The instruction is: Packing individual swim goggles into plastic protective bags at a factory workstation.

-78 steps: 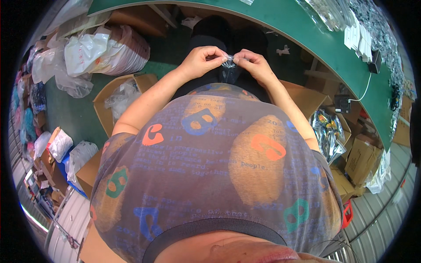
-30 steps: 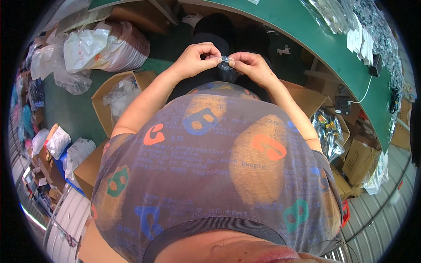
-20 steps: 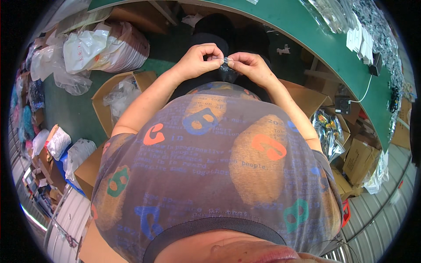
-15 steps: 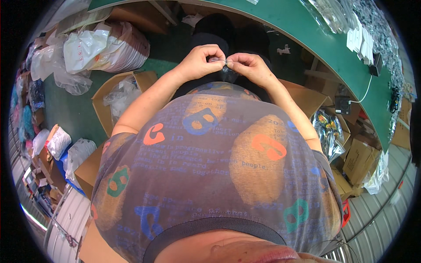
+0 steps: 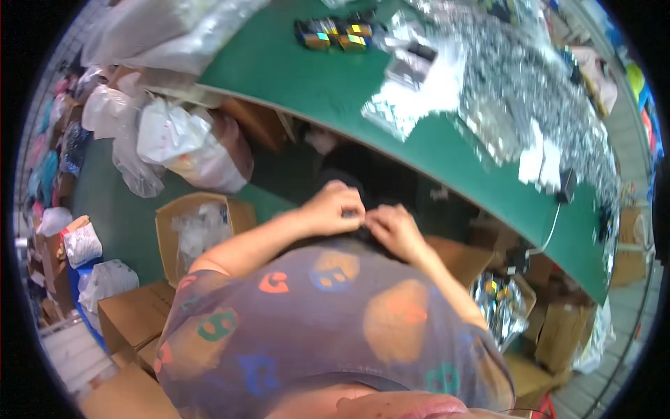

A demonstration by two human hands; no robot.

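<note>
1. Left hand [image 5: 331,211] and right hand [image 5: 396,232] mid-frame, fingertips pinched narrow, just beside each other, near the edge of the green table [image 5: 307,84].
2. Small piece is at those fingertips, apparently gripped from both sides; too blurred to tell its kind.
3. Step reads as fine 2-handed fingertip work; next move calls for light, steady pinches.
4. Writing: shirt [image 5: 314,321], lower centre, has coloured letter-like shapes; white bag [image 5: 174,136], upper left, faint red print. 0 readable labels.

Left hand [image 5: 332,209] beside right hand [image 5: 396,232], curled fingers [image 5: 381,218] close together
</note>
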